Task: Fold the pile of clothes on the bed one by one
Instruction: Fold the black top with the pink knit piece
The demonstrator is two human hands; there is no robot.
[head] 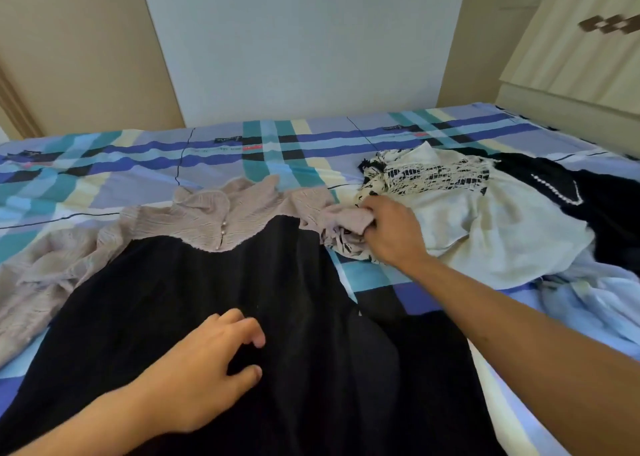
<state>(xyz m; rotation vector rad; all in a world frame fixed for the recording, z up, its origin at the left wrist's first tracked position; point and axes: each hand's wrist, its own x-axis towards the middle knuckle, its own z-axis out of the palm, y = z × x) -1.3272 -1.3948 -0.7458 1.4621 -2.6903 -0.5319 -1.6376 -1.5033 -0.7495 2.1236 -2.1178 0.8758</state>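
The pile of clothes (485,227) lies heaped on the right of the bed (104,168), and one dress (194,275) is spread flat beside it, so the step in hand looks like laying out a first piece. The right hand (391,228) clutches the bunched beige sleeve (346,220) nearest the pile while the left hand (204,362) rests loose-fingered on the black skirt (311,310) — next, the sleeve likely needs drawing inward. The pile shows at least three garments — cream, black, pale blue.

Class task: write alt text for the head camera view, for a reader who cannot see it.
The right hand grips the beige sleeve of a black-and-beige dress spread on a plaid bed, while the left hand rests on its black skirt. More clothes lie piled at right.
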